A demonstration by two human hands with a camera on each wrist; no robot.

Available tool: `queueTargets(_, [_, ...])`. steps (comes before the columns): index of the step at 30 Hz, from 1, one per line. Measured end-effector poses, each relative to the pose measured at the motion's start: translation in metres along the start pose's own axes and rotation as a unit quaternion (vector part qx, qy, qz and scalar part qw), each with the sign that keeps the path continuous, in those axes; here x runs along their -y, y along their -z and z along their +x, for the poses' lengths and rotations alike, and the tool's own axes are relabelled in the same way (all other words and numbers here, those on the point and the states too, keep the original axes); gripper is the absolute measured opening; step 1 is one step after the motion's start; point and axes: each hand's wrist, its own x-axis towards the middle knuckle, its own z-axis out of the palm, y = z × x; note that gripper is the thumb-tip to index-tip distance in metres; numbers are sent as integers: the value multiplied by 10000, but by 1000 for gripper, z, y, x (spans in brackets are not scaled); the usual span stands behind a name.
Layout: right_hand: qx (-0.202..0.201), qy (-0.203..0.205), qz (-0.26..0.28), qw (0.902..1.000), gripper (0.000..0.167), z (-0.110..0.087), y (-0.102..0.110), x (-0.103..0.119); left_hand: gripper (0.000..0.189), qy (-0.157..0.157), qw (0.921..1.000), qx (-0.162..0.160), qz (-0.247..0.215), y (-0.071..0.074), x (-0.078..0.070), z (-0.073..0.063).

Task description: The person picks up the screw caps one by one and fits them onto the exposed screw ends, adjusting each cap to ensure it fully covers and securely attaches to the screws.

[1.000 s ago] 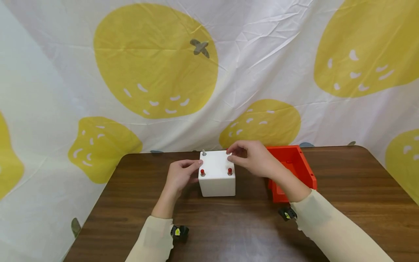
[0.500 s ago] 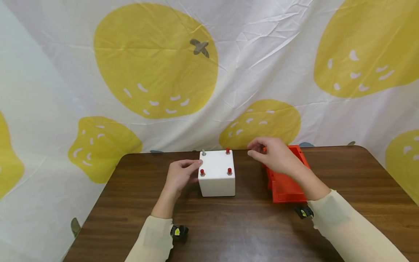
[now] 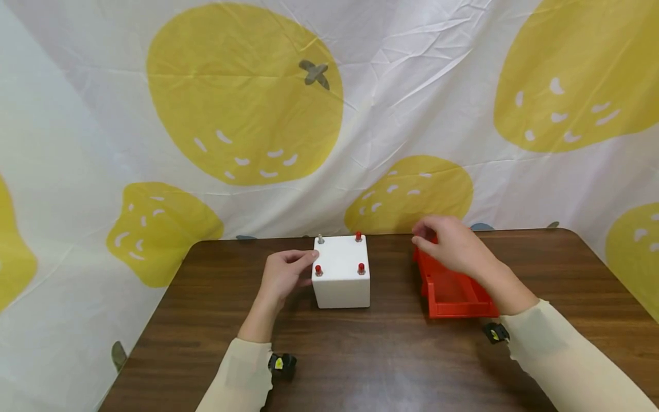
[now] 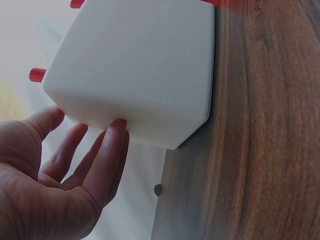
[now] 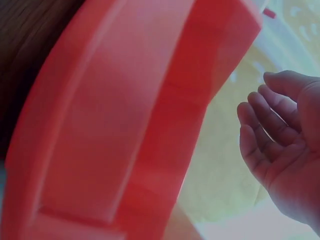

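A white block (image 3: 341, 256) stands on the wooden table. Red caps (image 3: 361, 268) cover the threaded posts at three of its top corners, while a bare metal post (image 3: 321, 239) shows at the back left. My left hand (image 3: 285, 274) touches the block's left side with extended fingertips (image 4: 117, 125), the thumb at the top edge. Over the back of a red bin (image 3: 453, 286), my right hand (image 3: 448, 243) hovers with loosely bent fingers and nothing between them. In the right wrist view the bin's wall hides most of its inside.
The dark wooden table (image 3: 231, 320) carries the block and, to its right, the bin. Directly behind the table's back edge hangs a white cloth (image 3: 391, 103) with yellow fruit prints.
My right hand has moved off the block's back right post, where a red cap now shows, and rightward over the bin. The left hand and block have stayed in place.
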Motion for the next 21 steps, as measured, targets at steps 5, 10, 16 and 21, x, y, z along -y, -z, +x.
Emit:
queueTargets(5, [109, 36, -385, 9992, 11, -5, 1, -10, 32, -31, 10000, 6, -35, 0, 0, 0])
queueTargets(10, [230, -9, -681, 9974, 12, -8, 2, -19, 32, -39, 10000, 27, -63, 0, 0, 0])
queueTargets(16, [455, -101, -1160, 9922, 14, -13, 2, -24, 33, -48, 10000, 29, -76, 0, 1, 1])
queueTargets(21, [607, -120, -1680, 9838, 12, -17, -5, -28, 31, -73, 9999, 54, -82, 0, 2, 1])
